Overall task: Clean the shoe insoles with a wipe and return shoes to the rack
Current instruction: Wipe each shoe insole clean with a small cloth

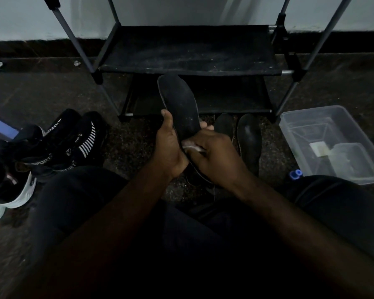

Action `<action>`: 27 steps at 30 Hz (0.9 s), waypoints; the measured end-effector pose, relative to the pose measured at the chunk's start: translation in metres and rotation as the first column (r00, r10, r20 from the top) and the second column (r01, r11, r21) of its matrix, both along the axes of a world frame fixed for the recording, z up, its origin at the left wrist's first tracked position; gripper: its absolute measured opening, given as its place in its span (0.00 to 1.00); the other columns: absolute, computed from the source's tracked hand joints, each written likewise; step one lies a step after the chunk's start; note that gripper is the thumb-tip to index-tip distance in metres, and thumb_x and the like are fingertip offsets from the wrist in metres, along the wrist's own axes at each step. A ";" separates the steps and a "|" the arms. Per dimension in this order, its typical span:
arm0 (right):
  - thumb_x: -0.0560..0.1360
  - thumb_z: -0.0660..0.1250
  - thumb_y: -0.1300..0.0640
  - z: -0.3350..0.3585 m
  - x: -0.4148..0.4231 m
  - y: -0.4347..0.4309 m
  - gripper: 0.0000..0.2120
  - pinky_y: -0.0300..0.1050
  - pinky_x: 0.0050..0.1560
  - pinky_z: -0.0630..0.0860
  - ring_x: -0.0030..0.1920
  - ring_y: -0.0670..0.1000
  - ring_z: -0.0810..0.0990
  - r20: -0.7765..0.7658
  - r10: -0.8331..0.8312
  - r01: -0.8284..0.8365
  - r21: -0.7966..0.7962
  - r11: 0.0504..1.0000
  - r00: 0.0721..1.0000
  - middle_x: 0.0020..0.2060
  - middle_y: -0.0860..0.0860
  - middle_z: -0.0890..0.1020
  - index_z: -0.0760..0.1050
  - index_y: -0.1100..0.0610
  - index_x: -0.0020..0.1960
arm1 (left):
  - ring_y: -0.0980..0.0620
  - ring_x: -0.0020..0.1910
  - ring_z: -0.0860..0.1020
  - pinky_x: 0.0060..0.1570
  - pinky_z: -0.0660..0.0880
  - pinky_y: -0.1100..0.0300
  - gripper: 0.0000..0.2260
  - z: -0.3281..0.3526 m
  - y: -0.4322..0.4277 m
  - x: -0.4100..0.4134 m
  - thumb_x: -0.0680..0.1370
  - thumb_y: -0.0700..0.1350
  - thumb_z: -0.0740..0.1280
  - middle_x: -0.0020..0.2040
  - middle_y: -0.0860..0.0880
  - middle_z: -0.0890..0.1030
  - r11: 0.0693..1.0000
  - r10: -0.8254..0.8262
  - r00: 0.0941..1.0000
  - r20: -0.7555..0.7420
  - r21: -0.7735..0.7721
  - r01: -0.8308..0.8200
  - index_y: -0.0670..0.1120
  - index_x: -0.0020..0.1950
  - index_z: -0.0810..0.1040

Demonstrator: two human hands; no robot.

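Your left hand (168, 145) curls round insole (179, 104), thumb up its left edge. Your right hand (212, 156) pinches wipe (191, 146), pressed on insole's near end. Insole points away from you, toward rack (188, 67). Most of insole lies ahead of wipe, so rub away from you.

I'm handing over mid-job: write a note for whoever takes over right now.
Left hand grips the black insole, toe end toward the rack.
Right hand presses the wipe on its heel end.
Two other insoles lie on the floor beside the hands; wiped or not, cannot tell.
Shoes stand on the floor at left, none on the rack's visible shelves.
Left: finish wiping, refit insoles, shelve shoes.
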State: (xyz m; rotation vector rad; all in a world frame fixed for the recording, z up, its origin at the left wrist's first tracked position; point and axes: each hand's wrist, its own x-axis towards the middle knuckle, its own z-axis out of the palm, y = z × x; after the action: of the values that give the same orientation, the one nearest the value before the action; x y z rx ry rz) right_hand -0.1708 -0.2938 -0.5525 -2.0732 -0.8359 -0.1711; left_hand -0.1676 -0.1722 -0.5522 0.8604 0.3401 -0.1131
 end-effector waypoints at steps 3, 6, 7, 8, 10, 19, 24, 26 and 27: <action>0.75 0.68 0.64 -0.004 0.016 -0.003 0.05 0.42 0.47 0.74 0.44 0.54 0.81 0.092 -0.089 0.096 -0.082 0.992 0.992 0.40 0.56 0.82 0.82 0.62 0.43 | 0.39 0.59 0.76 0.66 0.71 0.45 0.35 0.003 -0.001 0.000 0.80 0.67 0.45 0.56 0.36 0.78 1.000 -0.023 1.000 0.018 0.015 0.023 0.39 0.64 0.74; 0.74 0.70 0.63 -0.005 0.029 -0.010 0.04 0.44 0.46 0.73 0.44 0.58 0.82 0.105 -0.217 0.227 -0.099 0.969 0.971 0.41 0.57 0.83 0.82 0.62 0.46 | 0.46 0.51 0.81 0.55 0.77 0.52 0.32 0.009 -0.001 0.001 0.81 0.64 0.44 0.51 0.42 0.82 0.999 -0.043 0.999 0.011 0.012 0.043 0.42 0.64 0.73; 0.74 0.70 0.62 -0.005 0.028 -0.012 0.04 0.44 0.47 0.75 0.45 0.55 0.82 0.066 -0.232 0.236 -0.054 0.970 0.970 0.43 0.56 0.84 0.82 0.61 0.48 | 0.47 0.50 0.82 0.53 0.78 0.53 0.31 0.008 0.000 0.001 0.81 0.64 0.44 0.50 0.43 0.83 0.999 -0.046 0.999 0.012 0.004 0.046 0.42 0.62 0.74; 0.75 0.70 0.62 -0.004 0.026 -0.014 0.05 0.44 0.49 0.77 0.46 0.52 0.83 -0.025 -0.247 0.248 0.033 0.968 0.969 0.44 0.53 0.84 0.83 0.59 0.50 | 0.47 0.49 0.82 0.53 0.79 0.53 0.31 0.008 0.000 0.001 0.81 0.64 0.44 0.48 0.43 0.84 0.999 -0.044 0.999 0.015 -0.001 0.044 0.42 0.60 0.75; 0.76 0.69 0.61 0.001 0.024 -0.019 0.07 0.46 0.49 0.81 0.46 0.46 0.84 -0.298 -0.255 0.328 0.226 0.917 0.920 0.45 0.49 0.85 0.82 0.55 0.53 | 0.45 0.50 0.82 0.54 0.78 0.50 0.33 0.009 0.002 0.001 0.80 0.66 0.44 0.49 0.41 0.83 0.999 -0.051 0.998 0.020 0.012 0.051 0.42 0.58 0.76; 0.75 0.70 0.68 0.018 0.016 -0.020 0.08 0.39 0.44 0.80 0.43 0.46 0.84 -0.591 -0.032 0.335 0.411 0.848 0.806 0.44 0.52 0.85 0.82 0.58 0.49 | 0.39 0.55 0.76 0.63 0.71 0.42 0.30 0.009 0.002 0.001 0.78 0.64 0.53 0.48 0.40 0.78 0.999 -0.027 0.999 -0.038 0.020 0.027 0.38 0.52 0.77; 0.72 0.73 0.67 0.006 0.008 -0.011 0.13 0.29 0.55 0.73 0.53 0.38 0.80 -0.372 -0.052 0.149 0.238 0.960 0.927 0.50 0.46 0.81 0.82 0.58 0.55 | 0.47 0.42 0.83 0.47 0.79 0.54 0.31 0.009 0.001 0.002 0.79 0.65 0.51 0.42 0.42 0.83 0.999 -0.019 1.000 -0.020 0.026 0.019 0.38 0.49 0.79; 0.73 0.73 0.65 0.003 0.005 -0.009 0.11 0.28 0.51 0.74 0.50 0.34 0.80 -0.339 -0.045 0.116 0.194 0.974 0.940 0.47 0.42 0.82 0.82 0.59 0.55 | 0.46 0.42 0.82 0.48 0.79 0.55 0.33 0.010 0.000 0.002 0.79 0.65 0.52 0.43 0.41 0.82 0.999 -0.048 0.999 -0.023 -0.024 0.047 0.38 0.45 0.83; 0.73 0.73 0.64 0.002 0.003 -0.008 0.09 0.30 0.50 0.75 0.48 0.36 0.81 -0.284 -0.045 0.093 0.159 0.983 0.958 0.45 0.43 0.83 0.82 0.59 0.54 | 0.45 0.43 0.82 0.49 0.79 0.54 0.34 0.010 -0.001 0.001 0.79 0.65 0.52 0.44 0.40 0.82 0.998 -0.059 0.998 -0.028 -0.015 0.059 0.39 0.44 0.84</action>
State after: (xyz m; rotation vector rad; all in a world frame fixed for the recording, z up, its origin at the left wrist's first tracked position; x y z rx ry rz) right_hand -0.1676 -0.3014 -0.5508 -1.9098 -0.5567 0.0134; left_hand -0.1661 -0.1728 -0.5417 0.8560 0.3403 -0.1823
